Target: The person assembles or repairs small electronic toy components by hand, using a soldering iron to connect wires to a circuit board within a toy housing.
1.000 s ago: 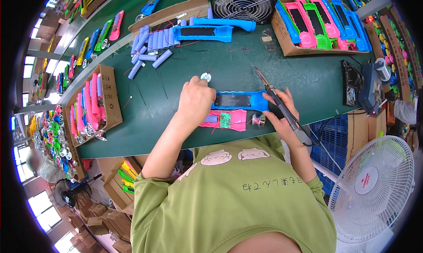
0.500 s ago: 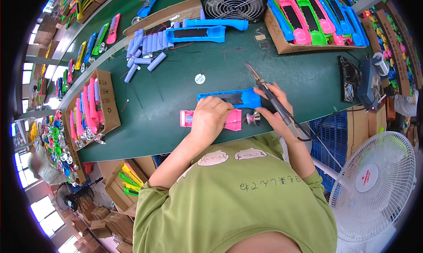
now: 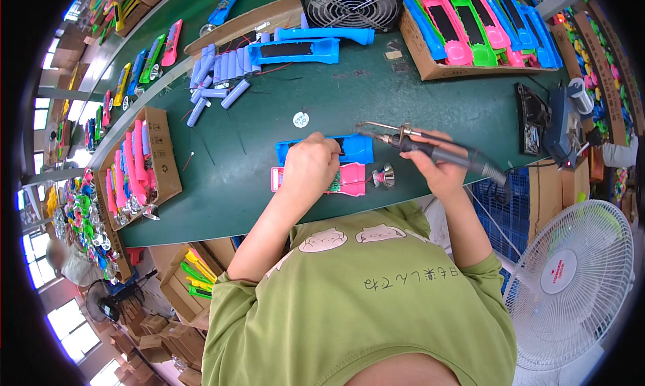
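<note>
My right hand is closed round the dark handle of a soldering iron. A thin metal tube runs along the iron, and its tip points left over the right end of a blue plastic casing. Just below that lies a pink plastic casing with a green circuit board in it. A thin red wire joins it to a shiny round reflector at its right. Over both casings my left hand has its fingers curled and pressed together at the blue one; what they pinch is hidden.
Purple cylindrical batteries lie in a group at the back left, beside another blue casing. A box of casings stands back right, a box of pink parts left. A soldering station and a white fan are at right.
The soldering iron has swung from pointing up and away to pointing left, near the blue casing. The blue casing has shifted left. My left hand has moved slightly left with it.
</note>
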`<state>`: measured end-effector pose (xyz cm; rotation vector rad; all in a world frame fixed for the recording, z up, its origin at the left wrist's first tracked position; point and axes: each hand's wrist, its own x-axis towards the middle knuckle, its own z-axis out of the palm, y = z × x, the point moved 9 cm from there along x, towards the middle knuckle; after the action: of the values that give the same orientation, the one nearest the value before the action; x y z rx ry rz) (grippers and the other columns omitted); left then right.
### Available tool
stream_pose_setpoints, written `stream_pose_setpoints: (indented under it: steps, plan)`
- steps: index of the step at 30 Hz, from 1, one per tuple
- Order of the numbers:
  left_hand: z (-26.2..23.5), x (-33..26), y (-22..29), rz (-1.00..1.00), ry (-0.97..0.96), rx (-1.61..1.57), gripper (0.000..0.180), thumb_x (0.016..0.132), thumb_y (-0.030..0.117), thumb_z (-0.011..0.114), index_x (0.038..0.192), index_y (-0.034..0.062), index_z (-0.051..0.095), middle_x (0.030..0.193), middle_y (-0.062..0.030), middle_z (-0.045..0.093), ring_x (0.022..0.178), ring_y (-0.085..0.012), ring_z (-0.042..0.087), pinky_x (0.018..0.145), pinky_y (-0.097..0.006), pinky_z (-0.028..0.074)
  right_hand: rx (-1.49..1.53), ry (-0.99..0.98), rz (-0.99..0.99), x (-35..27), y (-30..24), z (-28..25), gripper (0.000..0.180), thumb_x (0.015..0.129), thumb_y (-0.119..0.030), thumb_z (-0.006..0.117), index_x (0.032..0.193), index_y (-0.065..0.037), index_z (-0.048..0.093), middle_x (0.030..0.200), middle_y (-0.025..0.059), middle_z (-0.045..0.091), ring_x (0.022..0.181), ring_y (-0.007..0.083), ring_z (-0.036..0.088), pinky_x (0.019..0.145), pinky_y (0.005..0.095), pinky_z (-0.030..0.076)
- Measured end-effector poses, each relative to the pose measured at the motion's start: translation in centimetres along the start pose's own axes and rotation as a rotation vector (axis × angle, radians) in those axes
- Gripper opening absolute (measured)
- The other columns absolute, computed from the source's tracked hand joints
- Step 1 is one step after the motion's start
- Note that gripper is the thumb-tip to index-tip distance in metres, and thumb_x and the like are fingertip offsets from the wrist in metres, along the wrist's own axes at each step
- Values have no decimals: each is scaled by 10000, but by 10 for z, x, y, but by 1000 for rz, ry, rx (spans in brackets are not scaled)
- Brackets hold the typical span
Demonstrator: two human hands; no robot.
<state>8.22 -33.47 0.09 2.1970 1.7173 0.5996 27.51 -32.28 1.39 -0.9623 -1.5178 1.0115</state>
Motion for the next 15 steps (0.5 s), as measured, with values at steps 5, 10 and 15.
stream_pose_setpoints:
  steps: [5,10,15]
  plan:
    - [1,1,-2,-21,-4,-12,94,625,3,614,712,38,629,676,-106,571,579,-256,583,537,-328,462,406,27,357,-9,42,6,164,785,-19,618,928,44,570,834,105,616,665,127,613,593,228,512]
    - [0,2,-3,-28,7,-46,94,617,4,614,707,31,618,662,-101,561,571,-255,577,527,-330,454,384,24,385,-12,53,16,153,788,-20,616,918,47,572,814,99,617,646,122,609,576,219,507]
    - [0,2,-4,-33,15,-53,85,618,2,611,698,29,611,657,-101,556,567,-258,572,525,-335,450,357,12,398,-13,61,20,146,787,-23,619,907,47,574,804,94,618,643,120,608,563,213,498]
